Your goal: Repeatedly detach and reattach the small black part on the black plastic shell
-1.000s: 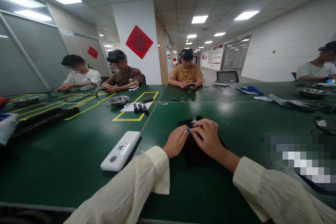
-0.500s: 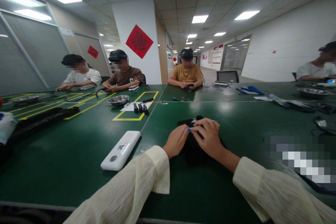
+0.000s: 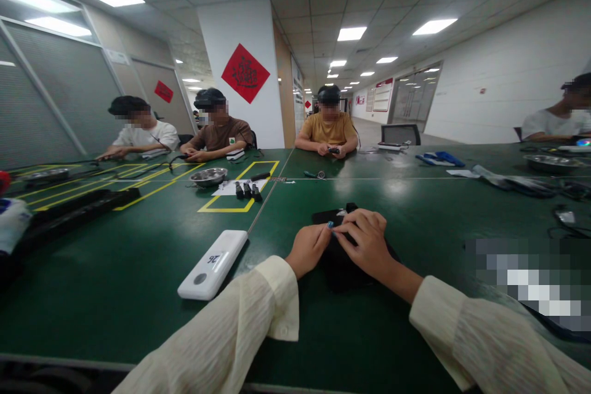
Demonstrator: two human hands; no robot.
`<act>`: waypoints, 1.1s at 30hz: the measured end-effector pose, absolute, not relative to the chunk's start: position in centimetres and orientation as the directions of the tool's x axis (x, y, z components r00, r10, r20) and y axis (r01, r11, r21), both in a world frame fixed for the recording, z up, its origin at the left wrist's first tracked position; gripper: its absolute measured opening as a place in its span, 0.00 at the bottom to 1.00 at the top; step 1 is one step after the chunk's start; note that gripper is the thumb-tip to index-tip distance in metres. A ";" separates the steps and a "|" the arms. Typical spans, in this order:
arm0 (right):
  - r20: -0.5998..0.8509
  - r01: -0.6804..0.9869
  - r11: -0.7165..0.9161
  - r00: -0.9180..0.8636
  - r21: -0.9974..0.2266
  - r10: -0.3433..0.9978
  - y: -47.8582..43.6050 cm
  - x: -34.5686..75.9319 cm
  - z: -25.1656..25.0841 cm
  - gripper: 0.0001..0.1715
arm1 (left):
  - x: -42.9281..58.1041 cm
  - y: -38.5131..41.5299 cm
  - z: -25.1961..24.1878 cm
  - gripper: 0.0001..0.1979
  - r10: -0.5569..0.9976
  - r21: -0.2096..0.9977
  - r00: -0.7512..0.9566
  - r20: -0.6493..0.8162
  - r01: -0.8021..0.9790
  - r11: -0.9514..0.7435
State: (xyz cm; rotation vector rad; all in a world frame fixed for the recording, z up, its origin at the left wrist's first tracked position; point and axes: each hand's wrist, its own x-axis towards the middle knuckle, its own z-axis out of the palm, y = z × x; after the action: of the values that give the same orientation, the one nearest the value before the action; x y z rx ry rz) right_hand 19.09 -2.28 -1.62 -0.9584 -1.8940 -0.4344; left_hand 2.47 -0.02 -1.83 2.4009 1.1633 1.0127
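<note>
Over a black item [image 3: 344, 268] lying on the green table, my two hands meet at the fingertips. My left hand [image 3: 308, 246] is closed, its thumb and fingers pinching a tiny blue object [image 3: 330, 225]. Its kind cannot be made out. My right hand [image 3: 365, 239] is closed too, thumb and index finger pinched right beside the blue object; whatever they grip is too small to name. The right hand's other fingers curl above the black item and hide part of it. To the left of my left hand lies a white power bank [image 3: 213, 265] marked 26.
On the green table [image 3: 152, 271] stand a metal bowl [image 3: 209, 176] and several black parts [image 3: 248, 191] within yellow tape. A long black tray [image 3: 74, 215] lies left. Cables and a bag [image 3: 508, 181] are at right. Several people sit around the table.
The fingertips have shifted slightly, and more of the blue object shows above my left thumb. Otherwise both hands keep their place over the black item.
</note>
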 end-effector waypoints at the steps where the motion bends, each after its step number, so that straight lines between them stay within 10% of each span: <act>1: 0.860 0.770 0.632 -0.258 -0.093 0.441 -2.3 19.1 -1.6 0.05 | 2.5 0.0 -1.9 0.27 0.779 0.526 0.424 0.462 0.576 -0.626; 33: 0.835 0.794 0.604 -0.282 -0.073 0.472 -2.4 18.9 -1.7 0.06 | 2.4 -0.6 -1.4 0.24 0.771 0.556 0.466 0.433 0.536 -0.636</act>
State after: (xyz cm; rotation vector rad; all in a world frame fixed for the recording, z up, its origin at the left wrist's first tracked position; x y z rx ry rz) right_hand 18.88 -2.35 -1.67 -1.0082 -1.9359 -0.4531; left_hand 2.35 -0.57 -1.42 2.3769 1.1054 0.9622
